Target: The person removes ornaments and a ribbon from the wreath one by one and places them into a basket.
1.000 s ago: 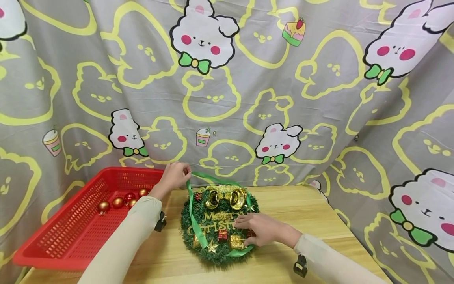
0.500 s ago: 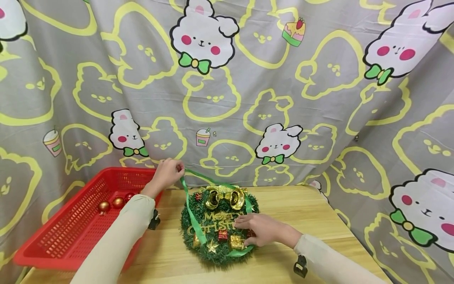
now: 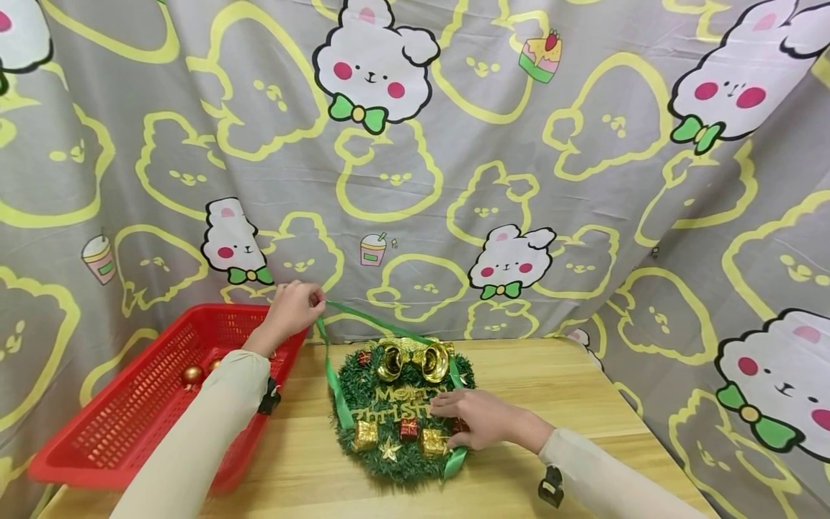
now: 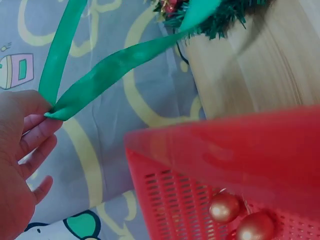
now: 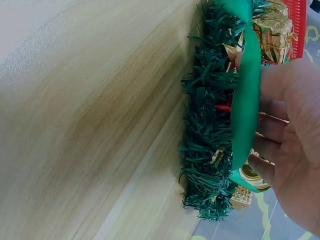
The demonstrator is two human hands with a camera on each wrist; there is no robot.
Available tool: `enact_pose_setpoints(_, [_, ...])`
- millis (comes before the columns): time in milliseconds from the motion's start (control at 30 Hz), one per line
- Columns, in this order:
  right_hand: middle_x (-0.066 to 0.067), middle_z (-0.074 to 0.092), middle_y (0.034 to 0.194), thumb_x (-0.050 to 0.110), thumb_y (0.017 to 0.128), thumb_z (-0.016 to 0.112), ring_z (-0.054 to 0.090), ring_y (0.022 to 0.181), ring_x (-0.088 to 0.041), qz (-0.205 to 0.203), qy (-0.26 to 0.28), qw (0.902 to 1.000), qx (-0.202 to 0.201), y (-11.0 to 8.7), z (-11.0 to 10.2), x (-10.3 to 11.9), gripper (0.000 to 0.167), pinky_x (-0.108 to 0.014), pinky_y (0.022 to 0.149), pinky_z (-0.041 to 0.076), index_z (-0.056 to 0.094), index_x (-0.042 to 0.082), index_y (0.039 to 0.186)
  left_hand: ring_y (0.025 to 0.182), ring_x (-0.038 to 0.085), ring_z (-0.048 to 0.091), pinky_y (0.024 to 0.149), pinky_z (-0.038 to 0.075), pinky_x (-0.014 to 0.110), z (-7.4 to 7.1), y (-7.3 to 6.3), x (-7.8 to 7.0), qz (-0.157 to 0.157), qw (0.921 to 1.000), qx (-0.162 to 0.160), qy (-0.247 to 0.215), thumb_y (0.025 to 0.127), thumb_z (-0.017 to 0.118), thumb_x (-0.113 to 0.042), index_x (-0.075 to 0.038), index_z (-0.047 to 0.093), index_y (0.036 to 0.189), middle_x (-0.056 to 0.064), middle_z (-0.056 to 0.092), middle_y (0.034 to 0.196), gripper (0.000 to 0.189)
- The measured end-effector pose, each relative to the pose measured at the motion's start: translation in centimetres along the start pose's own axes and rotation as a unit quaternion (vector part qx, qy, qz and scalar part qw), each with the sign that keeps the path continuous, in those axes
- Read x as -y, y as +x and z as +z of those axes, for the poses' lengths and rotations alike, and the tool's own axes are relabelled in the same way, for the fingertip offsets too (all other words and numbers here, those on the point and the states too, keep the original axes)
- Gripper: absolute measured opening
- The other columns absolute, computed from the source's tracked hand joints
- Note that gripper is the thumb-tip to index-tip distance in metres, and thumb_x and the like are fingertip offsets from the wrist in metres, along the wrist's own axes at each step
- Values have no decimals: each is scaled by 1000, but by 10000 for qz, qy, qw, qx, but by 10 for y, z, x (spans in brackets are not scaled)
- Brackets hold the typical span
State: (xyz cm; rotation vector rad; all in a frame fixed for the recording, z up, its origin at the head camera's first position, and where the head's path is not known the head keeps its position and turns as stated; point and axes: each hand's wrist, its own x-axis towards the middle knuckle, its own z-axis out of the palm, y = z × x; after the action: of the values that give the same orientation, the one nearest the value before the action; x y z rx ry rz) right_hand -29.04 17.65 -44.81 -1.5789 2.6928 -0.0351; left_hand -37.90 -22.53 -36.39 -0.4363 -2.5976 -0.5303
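Note:
Raised beyond the wreath's back left edge, my left hand pinches a green ribbon between thumb and forefinger. Two lengths of it run from the pinch down to the wreath. The round green tinsel wreath lies flat on the wooden table. Gold bells sit at its far side, gold "Merry Christmas" lettering across the middle, and small gift boxes and a gold star at the near side. My right hand rests on its right side, fingers over the lettering; ribbon passes alongside these fingers in the right wrist view.
A red perforated plastic basket stands on the left, beneath my left forearm. Inside it are gold baubles, partly hidden by the arm in the head view. A grey curtain with rabbit prints hangs close behind the table.
My left hand has moved left and slightly up with the ribbon. The ribbon's left length has shifted outward off the lettering, its right end has drawn in. My right hand stays put.

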Motion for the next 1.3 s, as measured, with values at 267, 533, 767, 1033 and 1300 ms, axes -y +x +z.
enact_pose_setpoints(267, [-12,58,148,38,91,74,56,136,-30,-98,-19,9999,-95,-1,2,-3,62,-47,110,47,59,9,143,88,32,61,91,41,56,-12,1,2,-30,9999,-95,48,91,67,-10,-7,74,87,9,74,83,9])
enact_pose_setpoints(533, [-10,57,149,40,92,73,55,138,-30,2,-3,10000,-51,-2,1,-1,62,-46,112,45,59,9,143,87,33,60,92,41,57,-26,3,7,-91,9998,-171,51,92,67,-11,-7,74,86,9,74,82,11])
enact_pose_setpoints(767, [-10,57,149,41,93,72,54,138,-30,50,1,10000,0,-1,0,1,62,-46,112,45,58,9,143,82,33,64,86,42,55,-41,1,12,-113,9985,-516,-107,92,65,-11,-6,73,85,10,74,80,12])
enact_pose_setpoints(1033, [-10,56,149,43,92,71,55,138,-30,52,-8,10000,-14,-2,0,2,63,-46,112,45,58,9,143,78,31,65,72,45,38,-64,-7,14,-600,9910,-901,-793,92,63,-10,-3,72,90,16,74,87,11])
enact_pose_setpoints(1300, [-12,57,149,42,92,71,55,137,-32,-26,-51,10000,-39,-1,-1,2,62,-47,112,45,59,7,143,87,32,64,76,45,35,-77,-10,20,-919,9839,-1021,-1144,95,63,-13,-1,72,95,19,73,93,15])
